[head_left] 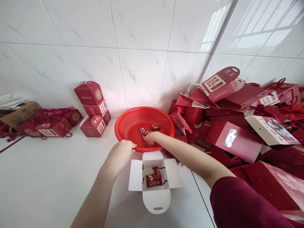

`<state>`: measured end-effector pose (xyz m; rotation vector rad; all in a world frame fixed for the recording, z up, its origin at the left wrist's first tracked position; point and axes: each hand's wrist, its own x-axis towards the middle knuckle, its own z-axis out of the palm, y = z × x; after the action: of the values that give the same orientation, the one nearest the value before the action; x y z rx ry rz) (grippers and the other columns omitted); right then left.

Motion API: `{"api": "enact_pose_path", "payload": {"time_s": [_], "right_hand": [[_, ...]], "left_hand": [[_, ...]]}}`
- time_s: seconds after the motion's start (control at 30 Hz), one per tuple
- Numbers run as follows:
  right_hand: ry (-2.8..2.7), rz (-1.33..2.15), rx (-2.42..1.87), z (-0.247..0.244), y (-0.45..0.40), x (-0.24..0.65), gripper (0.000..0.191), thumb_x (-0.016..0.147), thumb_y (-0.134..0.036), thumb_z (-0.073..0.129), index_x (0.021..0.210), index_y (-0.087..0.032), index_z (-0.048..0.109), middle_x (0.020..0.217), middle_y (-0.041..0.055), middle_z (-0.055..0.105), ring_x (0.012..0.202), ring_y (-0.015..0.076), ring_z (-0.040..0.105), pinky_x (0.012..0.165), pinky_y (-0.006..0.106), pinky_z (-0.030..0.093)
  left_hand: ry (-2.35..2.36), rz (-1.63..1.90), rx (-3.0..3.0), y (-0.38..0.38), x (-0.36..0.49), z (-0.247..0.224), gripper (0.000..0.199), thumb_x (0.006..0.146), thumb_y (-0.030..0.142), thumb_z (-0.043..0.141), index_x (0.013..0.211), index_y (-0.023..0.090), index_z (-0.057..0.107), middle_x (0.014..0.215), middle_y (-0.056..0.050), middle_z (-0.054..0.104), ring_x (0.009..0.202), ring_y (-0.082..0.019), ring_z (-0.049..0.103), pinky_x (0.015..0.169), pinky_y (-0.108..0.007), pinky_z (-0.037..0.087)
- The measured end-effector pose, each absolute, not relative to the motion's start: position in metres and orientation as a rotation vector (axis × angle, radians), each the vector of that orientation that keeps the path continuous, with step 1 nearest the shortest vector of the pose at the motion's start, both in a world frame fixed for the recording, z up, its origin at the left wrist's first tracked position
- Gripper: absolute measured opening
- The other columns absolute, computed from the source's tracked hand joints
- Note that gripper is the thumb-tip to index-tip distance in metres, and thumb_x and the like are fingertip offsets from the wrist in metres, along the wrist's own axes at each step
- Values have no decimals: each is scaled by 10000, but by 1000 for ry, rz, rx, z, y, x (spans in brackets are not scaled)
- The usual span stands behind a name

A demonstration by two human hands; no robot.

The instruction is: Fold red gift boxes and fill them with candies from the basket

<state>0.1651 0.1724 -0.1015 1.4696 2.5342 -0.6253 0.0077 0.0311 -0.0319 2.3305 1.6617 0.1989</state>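
Fingers of the right hand (153, 138) reach into the red basket (125, 122) among wrapped packets (142, 130), tips hidden; how open they are, or whether they grip one, I cannot tell. Half-curled, the left hand (121, 154) touches the basket's near-left rim; whether it grips is unclear. Just on the basket's near side, an open box (156, 199) contains red packets (153, 181). Left of the basket stand stacked boxes (91, 98); right of it lies a heap of cartons (237, 139).

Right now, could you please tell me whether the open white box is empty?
No, red-wrapped packets lie inside the open white box.
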Motion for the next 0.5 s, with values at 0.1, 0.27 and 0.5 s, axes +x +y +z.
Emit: {"api": "enact_pose_path", "payload": {"time_s": [0.1, 0.27, 0.5], "right_hand": [[2610, -591, 1443, -101, 173, 162, 331, 963, -345, 599, 1243, -168, 592, 1236, 94, 618, 1036, 216, 640, 873, 422, 559], [2610, -394, 1674, -84, 197, 174, 354, 961, -346, 600, 1270, -174, 577, 1279, 101, 595, 1083, 233, 624, 905, 447, 545], [2336, -468, 1798, -92, 219, 176, 340, 960, -342, 605, 1249, -165, 590, 1251, 102, 610, 1052, 223, 636, 883, 427, 555]], "left_hand": [[1627, 233, 2320, 35, 4, -33, 248, 876, 187, 483, 764, 214, 704, 736, -69, 693, 728, -236, 656, 638, -293, 371], [1606, 278, 2307, 35, 3, -35, 233, 854, 183, 493, 748, 218, 698, 709, -59, 672, 709, -232, 639, 622, -293, 352], [1590, 291, 2270, 34, 6, -34, 252, 844, 158, 477, 688, 225, 663, 734, -47, 647, 720, -219, 608, 626, -291, 314]]}}
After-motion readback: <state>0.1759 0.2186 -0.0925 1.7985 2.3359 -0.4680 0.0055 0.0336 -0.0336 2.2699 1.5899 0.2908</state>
